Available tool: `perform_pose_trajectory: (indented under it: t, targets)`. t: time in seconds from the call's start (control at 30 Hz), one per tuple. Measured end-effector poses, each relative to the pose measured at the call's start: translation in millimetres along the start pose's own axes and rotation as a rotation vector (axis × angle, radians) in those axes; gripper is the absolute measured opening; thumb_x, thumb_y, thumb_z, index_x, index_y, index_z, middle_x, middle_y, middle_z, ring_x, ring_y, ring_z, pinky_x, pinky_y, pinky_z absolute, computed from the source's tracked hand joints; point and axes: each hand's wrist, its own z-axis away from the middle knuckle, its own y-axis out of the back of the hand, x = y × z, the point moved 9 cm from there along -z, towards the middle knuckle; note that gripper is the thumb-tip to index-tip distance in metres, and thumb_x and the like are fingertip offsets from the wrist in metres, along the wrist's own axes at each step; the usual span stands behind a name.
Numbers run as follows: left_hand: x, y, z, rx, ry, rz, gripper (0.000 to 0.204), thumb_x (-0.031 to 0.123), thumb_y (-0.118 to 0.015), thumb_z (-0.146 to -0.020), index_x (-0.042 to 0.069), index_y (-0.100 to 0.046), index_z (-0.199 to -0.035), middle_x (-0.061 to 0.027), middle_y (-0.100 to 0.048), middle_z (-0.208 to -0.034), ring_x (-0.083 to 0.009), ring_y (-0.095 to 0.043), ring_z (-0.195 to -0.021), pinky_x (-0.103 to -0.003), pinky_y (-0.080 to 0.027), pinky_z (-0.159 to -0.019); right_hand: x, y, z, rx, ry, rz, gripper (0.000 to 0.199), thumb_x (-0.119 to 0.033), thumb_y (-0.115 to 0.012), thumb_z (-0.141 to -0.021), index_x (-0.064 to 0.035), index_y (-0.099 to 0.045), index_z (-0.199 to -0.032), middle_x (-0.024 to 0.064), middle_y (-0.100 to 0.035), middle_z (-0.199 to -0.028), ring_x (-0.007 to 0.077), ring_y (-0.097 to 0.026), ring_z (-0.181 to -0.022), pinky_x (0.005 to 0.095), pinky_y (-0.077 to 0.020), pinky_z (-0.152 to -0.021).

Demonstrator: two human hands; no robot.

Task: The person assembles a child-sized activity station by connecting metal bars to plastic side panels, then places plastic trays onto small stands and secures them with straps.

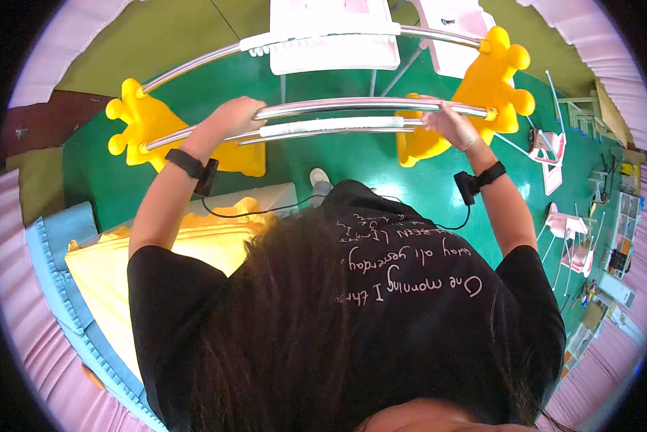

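Observation:
A rack with two yellow plastic end panels, the left panel (151,115) and the right panel (474,83), stands in front of me. Shiny metal bars join the panels. My left hand (237,117) is closed around the near upper bar (345,106), left of its middle. Toward the right panel, my right hand (453,125) grips that same bar, its thumb and fingers wrapped about it. A white sleeve with small hooks (320,36) covers the middle of the far bar. Below the near bar, a lower bar carries another white sleeve (331,127).
Pale pink tables (334,57) stand beyond the rack. Pink chairs (568,223) and shelves (618,237) line the right. At lower left, a yellow sheet-like piece (136,266) lies beside a blue padded seat (64,223). The floor (367,173) is green.

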Motion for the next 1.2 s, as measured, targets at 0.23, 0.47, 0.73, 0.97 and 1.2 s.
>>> perform_pose_trajectory:
  t: [0.23, 0.47, 0.73, 0.97, 1.2]
  targets:
    - [-59.6, -18.7, 44.4, 0.039, 0.087, -0.124, 0.017, 0.018, -0.06, -0.074, 0.007, -0.06, -0.086, -0.0149, -0.061, -0.08, -0.0335, -0.058, -0.077, -0.042, -0.046, -0.069, 53.6, -44.7, -11.8, -0.174, -0.203, 0.197, 0.057, -0.046, -0.032, -0.094, -0.0083, -0.03, -0.137, 0.0039, -0.058, -0.11, 0.0119, -0.055, -0.091, 0.0258, -0.0445, -0.077]
    - [-101.8, -40.2, 96.4, 0.027, 0.253, -0.135, 0.012, 0.014, -0.061, -0.071, 0.008, -0.058, -0.081, -0.0123, -0.06, -0.075, -0.032, -0.058, -0.074, -0.04, -0.045, -0.063, -4.6, -107.7, 2.0, -0.424, -0.259, 0.8, 0.042, -0.036, -0.046, -0.093, -0.0061, -0.049, -0.123, 0.0064, -0.058, -0.109, 0.013, -0.056, -0.092, 0.0267, -0.0443, -0.081]
    - [-122.3, -57.2, 108.5, 0.093, 0.198, -0.127, 0.008, 0.011, -0.061, -0.069, 0.008, -0.055, -0.072, -0.011, -0.059, -0.07, -0.0321, -0.057, -0.071, -0.041, -0.044, -0.059, -118.9, 15.7, 15.3, 0.643, 0.294, 1.33, 0.031, -0.028, -0.062, -0.083, -0.0011, -0.056, -0.098, 0.0074, -0.061, -0.096, 0.0178, -0.057, -0.09, 0.0298, -0.0461, -0.078]
    - [-176.1, -100.3, 107.8, 0.097, 0.38, -0.225, 0.016, 0.022, -0.071, -0.066, 0.014, -0.06, -0.073, -0.0039, -0.057, -0.088, -0.0255, -0.051, -0.094, -0.054, -0.038, -0.082, -38.9, -11.8, -10.3, 0.266, -0.353, 0.987, 0.055, -0.036, -0.063, -0.08, -0.0097, -0.041, -0.124, 0.0075, -0.056, -0.102, 0.0155, -0.057, -0.082, 0.0246, -0.0491, -0.059]
    - [-221.2, -120.8, 124.1, 0.196, 0.77, -0.179, 0.056, 0.026, -0.072, -0.065, 0.024, -0.05, -0.117, -0.0088, -0.038, -0.124, -0.0332, -0.036, -0.117, -0.056, -0.03, -0.095, -22.9, -32.3, -28.4, 0.24, -0.458, 0.985, 0.048, -0.039, -0.064, -0.078, -0.0108, -0.049, -0.114, 0.0063, -0.057, -0.096, 0.0166, -0.059, -0.081, 0.0274, -0.0523, -0.051]
